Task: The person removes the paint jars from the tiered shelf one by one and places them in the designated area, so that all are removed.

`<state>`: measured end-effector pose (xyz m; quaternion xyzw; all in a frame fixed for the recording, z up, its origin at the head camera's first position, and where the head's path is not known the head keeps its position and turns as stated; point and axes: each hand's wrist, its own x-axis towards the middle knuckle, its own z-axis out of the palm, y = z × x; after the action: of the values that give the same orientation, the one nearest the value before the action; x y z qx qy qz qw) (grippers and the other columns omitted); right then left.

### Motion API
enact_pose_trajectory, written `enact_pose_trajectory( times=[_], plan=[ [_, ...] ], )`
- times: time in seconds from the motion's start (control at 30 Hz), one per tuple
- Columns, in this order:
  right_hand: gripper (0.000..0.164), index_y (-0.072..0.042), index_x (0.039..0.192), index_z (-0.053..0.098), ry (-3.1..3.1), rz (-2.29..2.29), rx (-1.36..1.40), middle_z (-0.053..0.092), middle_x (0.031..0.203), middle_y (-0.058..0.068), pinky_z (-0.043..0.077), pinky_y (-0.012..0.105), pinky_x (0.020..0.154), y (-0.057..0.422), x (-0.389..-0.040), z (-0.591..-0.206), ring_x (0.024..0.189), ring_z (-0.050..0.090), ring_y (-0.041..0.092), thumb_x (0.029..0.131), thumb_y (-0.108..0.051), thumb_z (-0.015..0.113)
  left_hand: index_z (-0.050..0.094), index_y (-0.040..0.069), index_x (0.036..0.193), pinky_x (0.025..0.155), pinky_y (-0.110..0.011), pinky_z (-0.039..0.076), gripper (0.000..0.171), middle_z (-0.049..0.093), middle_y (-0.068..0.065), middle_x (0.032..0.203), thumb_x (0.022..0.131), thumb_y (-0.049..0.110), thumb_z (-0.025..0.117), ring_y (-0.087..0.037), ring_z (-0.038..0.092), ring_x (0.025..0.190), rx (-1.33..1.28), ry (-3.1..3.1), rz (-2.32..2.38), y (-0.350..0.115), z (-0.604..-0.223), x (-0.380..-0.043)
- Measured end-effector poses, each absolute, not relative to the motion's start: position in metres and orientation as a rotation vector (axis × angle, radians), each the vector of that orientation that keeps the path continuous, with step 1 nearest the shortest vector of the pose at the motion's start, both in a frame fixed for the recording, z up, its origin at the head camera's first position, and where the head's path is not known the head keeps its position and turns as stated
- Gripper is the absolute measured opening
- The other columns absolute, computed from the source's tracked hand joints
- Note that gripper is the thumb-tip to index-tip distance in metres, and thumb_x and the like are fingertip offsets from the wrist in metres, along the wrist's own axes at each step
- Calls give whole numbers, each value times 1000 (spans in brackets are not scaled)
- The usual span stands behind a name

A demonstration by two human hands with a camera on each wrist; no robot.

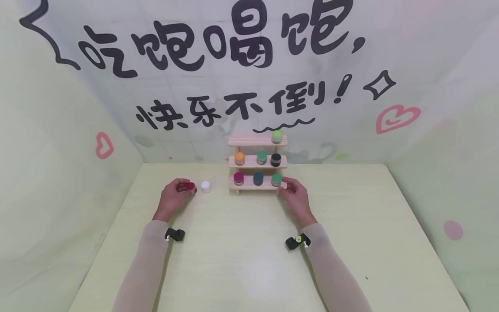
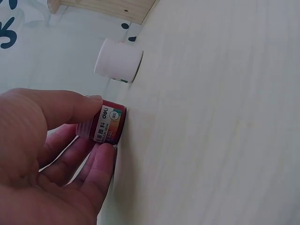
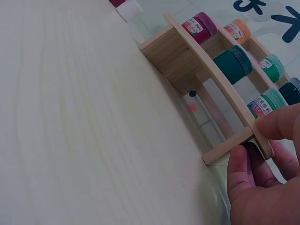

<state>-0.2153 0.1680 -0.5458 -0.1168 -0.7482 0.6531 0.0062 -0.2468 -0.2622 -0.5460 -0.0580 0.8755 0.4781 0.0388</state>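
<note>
At the left of the table my left hand [image 1: 173, 197] holds a dark red paint jar [image 2: 107, 124] between thumb and fingers. The jar's label faces the left wrist camera, and its base is close to the tabletop. Just right of it stands a white jar [image 1: 205, 187]. My right hand [image 1: 295, 196] grips the right end of the bottom step of a three-step wooden display rack [image 1: 249, 140]. In the right wrist view the thumb lies on top of the step, beside a green paint jar [image 3: 266, 103], and the other fingers are underneath.
The top step carries a light green jar [image 1: 277, 137]. On the middle step are an orange jar [image 1: 239, 158], a green jar [image 1: 261, 157] and a black jar [image 1: 276, 160]. A magenta jar [image 1: 238, 178] and a teal jar [image 1: 258, 179] share the bottom step. A printed cloth hangs behind.
</note>
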Motion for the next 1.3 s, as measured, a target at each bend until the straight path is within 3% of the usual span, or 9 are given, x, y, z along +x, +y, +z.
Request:
enact_pose_trajectory(
  times=[0.5, 1.0, 1.13, 1.3],
  plan=[
    [41, -16, 138, 67, -2375, 2015, -360, 65, 115, 7, 51, 20, 80, 167, -217, -548, 104, 56, 18, 98, -14, 73, 56, 7, 146, 118, -52, 45, 58, 66, -18, 141, 96, 26, 80, -37, 63, 133, -178, 2690, 1502, -269, -544, -243],
    [40, -11, 135, 68, -2330, 2057, -392, 69, 116, 7, 53, 16, 77, 170, -218, -547, 101, 56, 16, 95, -13, 76, 59, 13, 144, 115, -49, 51, 51, 60, -10, 149, 99, 33, 75, -30, 56, 140, -180, 2719, 1624, -244, -498, -253],
    [41, -12, 136, 67, -2326, 2075, -388, 71, 129, 11, 54, 17, 84, 168, -219, -548, 108, 59, 17, 96, -13, 75, 60, 14, 144, 114, -50, 51, 49, 62, -10, 147, 101, 34, 73, -29, 57, 137, -141, 2729, 1647, -235, -490, -257],
    [41, -13, 135, 66, -2292, 2117, -420, 68, 143, 12, 53, 33, 103, 167, -219, -547, 123, 59, 22, 95, -12, 75, 62, 13, 142, 109, -45, 53, 43, 66, -9, 139, 103, 31, 70, -25, 62, 127, -43, 2763, 1707, -218, -474, -262]
  ],
)
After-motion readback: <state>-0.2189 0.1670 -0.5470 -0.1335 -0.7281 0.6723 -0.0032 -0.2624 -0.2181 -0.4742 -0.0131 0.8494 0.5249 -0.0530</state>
